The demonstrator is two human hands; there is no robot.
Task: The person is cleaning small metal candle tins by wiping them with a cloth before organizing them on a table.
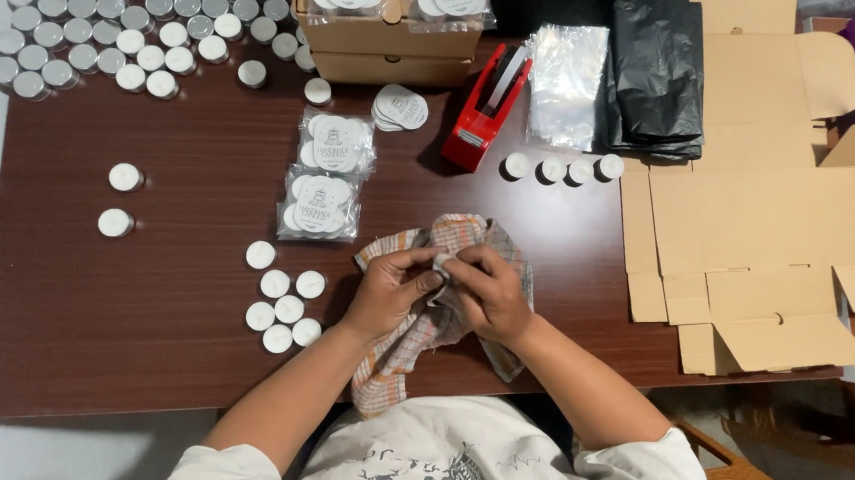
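- We hold a small candle (442,262) wrapped in a checked cloth (432,321) at the near middle of the brown table (139,350); only a pale sliver of it shows between our fingertips.
- Our left hand (391,290) has its fingers curled narrow, pinching cloth and candle; our right hand (489,292) closes over them from the other side, the fingertips of both hands touching.
- Just left of our left fingers lies a loose cluster of white candles (282,310).
- Beyond our fingers lie two clear bags of candles (326,178), each with a round white label, and a stack of round white labels (401,108).
- A red tape dispenser (485,109) stands further off, four candles (563,167) in a row beside it.
- Right of our right fingers lies a flat, unfolded cardboard box (750,222).
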